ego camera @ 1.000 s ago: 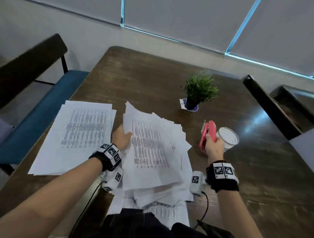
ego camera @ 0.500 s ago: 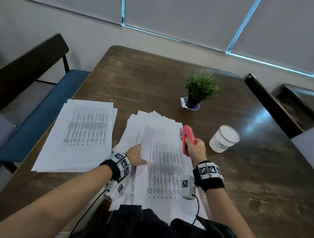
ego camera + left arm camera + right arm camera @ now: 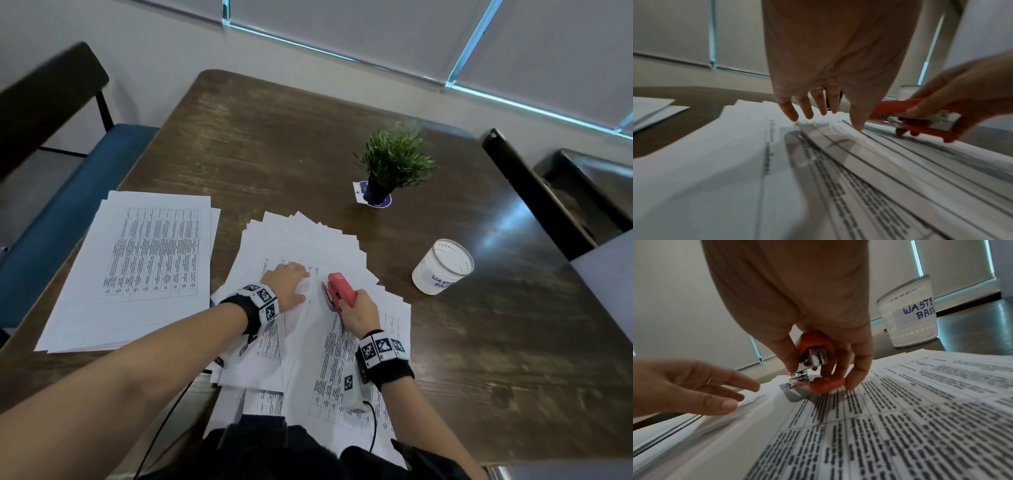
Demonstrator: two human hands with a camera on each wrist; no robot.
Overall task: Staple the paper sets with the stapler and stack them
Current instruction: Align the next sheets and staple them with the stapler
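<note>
A fanned pile of printed sheets [image 3: 308, 240] lies mid-table, and one paper set [image 3: 342, 363] lies on top of it, running back to the near table edge. My left hand [image 3: 289, 279] presses straight fingers [image 3: 807, 112] flat on that set's far left corner. Right beside it, my right hand [image 3: 359, 311] grips the red stapler [image 3: 339, 291], whose mouth points at the same corner. In the right wrist view the stapler [image 3: 813, 356] sits low over the paper edge, thumb on top and fingers under its base. A neat stack of sets [image 3: 147, 260] lies to the left.
A small potted plant [image 3: 380, 185] stands behind the pile. A white cup marked "waste basket" [image 3: 442, 267] stands to the right. A blue bench [image 3: 68, 192] runs along the table's left side, and a dark chair [image 3: 534, 192] stands at its right. The table [image 3: 274, 137] is dark wood.
My left hand laid the lifted paper set down on the pile and slid forward to its far corner. My right hand carried the stapler left from the cup to that corner.
</note>
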